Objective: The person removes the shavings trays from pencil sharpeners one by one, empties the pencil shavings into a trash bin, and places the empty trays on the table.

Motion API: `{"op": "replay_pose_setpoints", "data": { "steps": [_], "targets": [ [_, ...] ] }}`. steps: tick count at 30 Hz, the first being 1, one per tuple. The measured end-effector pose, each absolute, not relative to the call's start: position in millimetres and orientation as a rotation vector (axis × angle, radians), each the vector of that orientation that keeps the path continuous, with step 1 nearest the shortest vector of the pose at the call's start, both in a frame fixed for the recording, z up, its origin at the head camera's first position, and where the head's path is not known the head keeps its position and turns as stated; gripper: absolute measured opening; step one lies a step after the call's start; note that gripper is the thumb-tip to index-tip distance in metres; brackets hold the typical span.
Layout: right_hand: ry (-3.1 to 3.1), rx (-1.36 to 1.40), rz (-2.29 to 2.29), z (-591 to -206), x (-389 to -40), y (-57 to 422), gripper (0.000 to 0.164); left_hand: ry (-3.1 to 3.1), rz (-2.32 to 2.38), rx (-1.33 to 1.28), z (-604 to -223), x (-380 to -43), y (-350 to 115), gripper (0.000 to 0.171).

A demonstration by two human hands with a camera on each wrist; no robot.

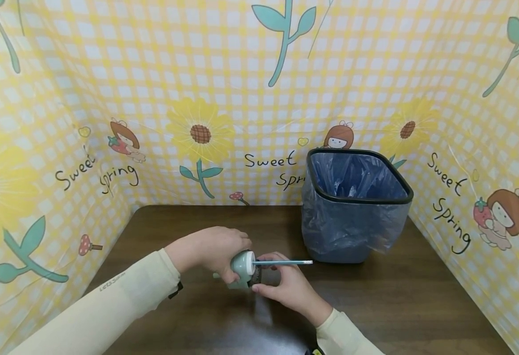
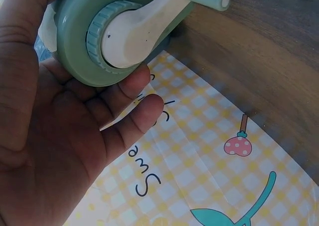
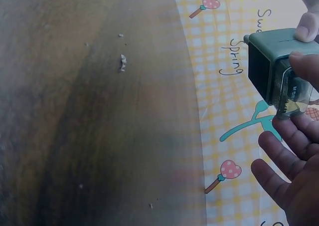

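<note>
A green hand-crank pencil sharpener [image 1: 240,270] is held up above the table, gripped by my left hand [image 1: 212,246]. Its white crank arm [image 2: 137,34] with a green knob faces the left wrist camera. A blue pencil [image 1: 286,262] sticks out of the sharpener's white front ring, pointing right. My right hand [image 1: 294,288] pinches the clear shavings drawer [image 3: 294,94] between thumb and fingers. Pale shavings show inside the drawer, which sits at the sharpener's body; how far out it is, I cannot tell. In the right wrist view the sharpener's dark underside faces the table.
At the back right stands a bin [image 1: 359,199] with a black rim and a clear plastic liner. Small pale scraps [image 3: 123,63] lie on the brown wooden table [image 1: 170,320]. Yellow checked cloth [image 1: 250,98] covers the walls at the back and both sides.
</note>
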State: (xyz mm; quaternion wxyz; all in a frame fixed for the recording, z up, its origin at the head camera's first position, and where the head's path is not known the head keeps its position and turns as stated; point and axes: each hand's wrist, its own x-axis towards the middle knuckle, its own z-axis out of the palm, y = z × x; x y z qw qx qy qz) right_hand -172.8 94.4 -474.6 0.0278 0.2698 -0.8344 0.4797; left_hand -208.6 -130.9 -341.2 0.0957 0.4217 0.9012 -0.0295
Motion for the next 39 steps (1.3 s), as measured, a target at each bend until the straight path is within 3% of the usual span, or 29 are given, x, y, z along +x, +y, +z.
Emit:
{"op": "replay_pose_setpoints", "data": {
  "steps": [39],
  "targets": [
    [-2.624, 0.819, 1.436, -475.7, -171.2, 96.2, 0.054, 2.688, -0.109, 1.256, -346.6, -207.2, -136.2, 0.056]
  ]
}}
